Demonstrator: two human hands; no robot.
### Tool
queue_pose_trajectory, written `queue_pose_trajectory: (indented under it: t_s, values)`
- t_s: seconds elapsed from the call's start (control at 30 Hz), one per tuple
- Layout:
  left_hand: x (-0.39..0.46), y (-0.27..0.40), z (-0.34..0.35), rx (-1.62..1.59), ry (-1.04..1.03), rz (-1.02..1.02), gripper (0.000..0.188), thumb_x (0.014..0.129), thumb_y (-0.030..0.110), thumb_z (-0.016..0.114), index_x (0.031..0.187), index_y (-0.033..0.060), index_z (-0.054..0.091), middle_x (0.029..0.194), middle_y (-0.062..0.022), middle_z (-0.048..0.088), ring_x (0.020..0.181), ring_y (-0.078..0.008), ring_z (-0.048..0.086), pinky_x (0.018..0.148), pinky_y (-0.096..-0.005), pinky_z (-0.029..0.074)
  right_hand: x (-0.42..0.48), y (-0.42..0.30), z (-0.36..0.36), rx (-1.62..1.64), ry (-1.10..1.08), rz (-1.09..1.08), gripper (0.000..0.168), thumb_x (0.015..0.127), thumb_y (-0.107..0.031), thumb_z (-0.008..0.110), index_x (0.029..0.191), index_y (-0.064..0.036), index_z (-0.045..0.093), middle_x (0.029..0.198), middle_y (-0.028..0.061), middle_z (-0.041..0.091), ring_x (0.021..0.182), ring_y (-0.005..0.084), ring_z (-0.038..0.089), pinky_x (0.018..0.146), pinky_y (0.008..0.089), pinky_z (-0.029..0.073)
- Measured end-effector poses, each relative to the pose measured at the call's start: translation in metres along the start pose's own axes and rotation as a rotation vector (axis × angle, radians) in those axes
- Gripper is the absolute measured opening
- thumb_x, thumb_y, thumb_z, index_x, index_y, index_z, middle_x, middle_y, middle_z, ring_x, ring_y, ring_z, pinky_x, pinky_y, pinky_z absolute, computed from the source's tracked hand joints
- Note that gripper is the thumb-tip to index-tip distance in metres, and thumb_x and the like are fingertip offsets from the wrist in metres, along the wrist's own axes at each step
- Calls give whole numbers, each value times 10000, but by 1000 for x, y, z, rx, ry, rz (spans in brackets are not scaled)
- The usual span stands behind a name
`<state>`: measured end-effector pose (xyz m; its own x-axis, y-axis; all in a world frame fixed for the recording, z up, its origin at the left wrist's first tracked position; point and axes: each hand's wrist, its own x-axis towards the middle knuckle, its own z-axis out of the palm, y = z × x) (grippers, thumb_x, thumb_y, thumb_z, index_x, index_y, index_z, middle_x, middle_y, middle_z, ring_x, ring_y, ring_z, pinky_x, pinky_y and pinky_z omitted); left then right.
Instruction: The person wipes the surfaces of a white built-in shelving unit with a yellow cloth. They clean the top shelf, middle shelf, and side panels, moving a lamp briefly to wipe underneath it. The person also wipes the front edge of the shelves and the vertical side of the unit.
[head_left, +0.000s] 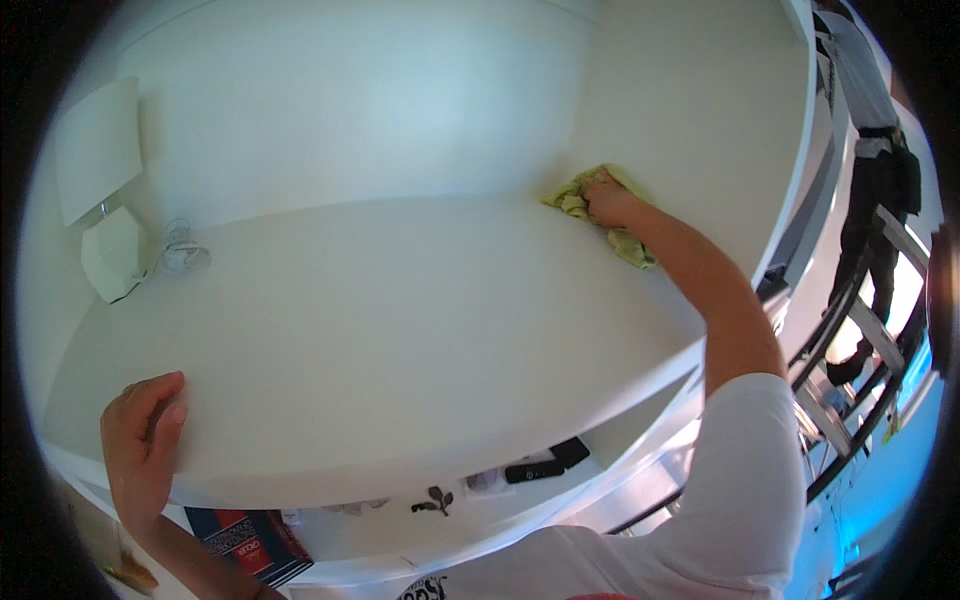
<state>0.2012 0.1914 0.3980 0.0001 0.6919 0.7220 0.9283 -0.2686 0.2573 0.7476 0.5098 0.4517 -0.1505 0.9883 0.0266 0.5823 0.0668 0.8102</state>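
My right hand (609, 199) presses a crumpled yellow-green cloth (631, 247) into the far right corner of a white shelf (390, 330), where the shelf meets the back and side panels. On the shelf's front left part rests my left hand (146, 442), its thumb and fingers apart and nothing held. A white lamp (112, 259) with a pale shade (101, 150) stands at the far left. Beside its base lies a coiled clear cable (184, 251).
On a lower shelf (375, 536) are a dark blue and red box (251, 544), a dark leaf-shaped ornament (435, 501) and black items (534, 471). To the right are a metal ladder (874, 330) and another person (862, 150), standing.
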Motion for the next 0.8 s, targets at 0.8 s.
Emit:
queue_pose_trajectory:
  t_s: [0.8]
  values:
    - [-15,11,-18,-95,39,93,288,761,212,602,926,-24,596,848,-171,613,770,-307,575,706,-353,439,-307,75,-98,746,1101,447,323,842,-97,375,1142,-49,483,992,191,563,981,325,524,912,351,373]
